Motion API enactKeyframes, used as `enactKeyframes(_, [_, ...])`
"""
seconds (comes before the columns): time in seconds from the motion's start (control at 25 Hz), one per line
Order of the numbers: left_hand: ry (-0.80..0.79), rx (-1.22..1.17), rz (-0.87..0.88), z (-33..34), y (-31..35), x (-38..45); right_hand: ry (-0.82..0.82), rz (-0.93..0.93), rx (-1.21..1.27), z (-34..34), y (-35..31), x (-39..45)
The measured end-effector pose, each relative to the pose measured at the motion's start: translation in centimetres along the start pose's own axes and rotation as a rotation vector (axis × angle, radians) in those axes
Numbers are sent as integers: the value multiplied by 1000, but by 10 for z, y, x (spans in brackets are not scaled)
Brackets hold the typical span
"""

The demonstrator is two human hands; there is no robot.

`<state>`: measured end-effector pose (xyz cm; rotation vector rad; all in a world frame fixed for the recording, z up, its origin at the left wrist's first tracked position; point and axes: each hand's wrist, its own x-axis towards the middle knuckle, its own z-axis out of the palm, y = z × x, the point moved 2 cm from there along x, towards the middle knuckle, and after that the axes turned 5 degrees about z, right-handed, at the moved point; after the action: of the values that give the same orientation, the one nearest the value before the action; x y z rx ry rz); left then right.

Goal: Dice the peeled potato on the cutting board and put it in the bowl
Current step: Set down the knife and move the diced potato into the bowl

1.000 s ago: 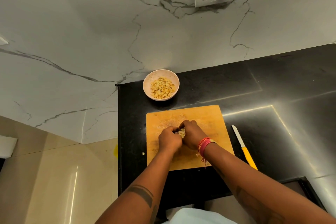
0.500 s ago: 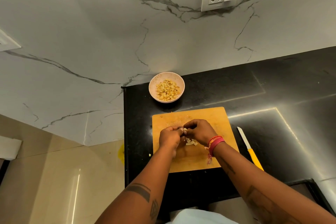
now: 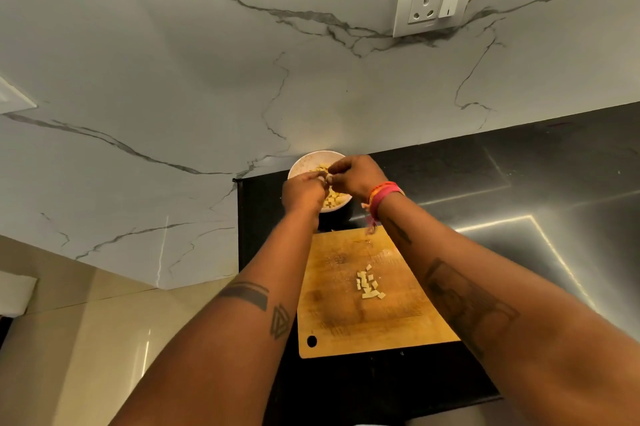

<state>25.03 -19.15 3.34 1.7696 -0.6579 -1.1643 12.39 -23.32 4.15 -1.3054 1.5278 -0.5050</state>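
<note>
Both hands hover together over the pale bowl (image 3: pixel 302 162) at the back of the black counter. My left hand (image 3: pixel 302 191) and my right hand (image 3: pixel 353 173) are cupped fingertip to fingertip, fingers curled round potato dice that they mostly hide. Yellow diced potato (image 3: pixel 333 201) lies in the bowl below them. A small heap of potato dice (image 3: pixel 369 283) stays on the wooden cutting board (image 3: pixel 339 315), nearer to me than the hands.
The black counter (image 3: pixel 519 183) runs to the right, and its left edge drops off beside the board. A marble wall with a white socket (image 3: pixel 434 0) rises right behind the bowl. The knife is out of sight, hidden by my right forearm.
Both hands gathered dice on the board, then lifted together and moved forward over the bowl. A small heap stayed on the board. The camera moved closer and tilted.
</note>
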Motion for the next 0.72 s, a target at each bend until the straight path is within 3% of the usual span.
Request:
enactKeyframes(0.2, [-5, 298, 134, 2, 11, 29, 120, -23, -199, 3, -15, 39])
enactKeyframes(0.4, [-62, 230, 48, 2, -37, 44, 115, 105, 19, 4, 22, 47])
enactKeyframes(0.56, [-44, 205, 30, 3, -40, 6, 92, 249, 437, 5, 38, 32])
enactKeyframes(0.72, [-29, 173, 1, 5, -47, -14, 68, 272, 687, -3, 40, 11])
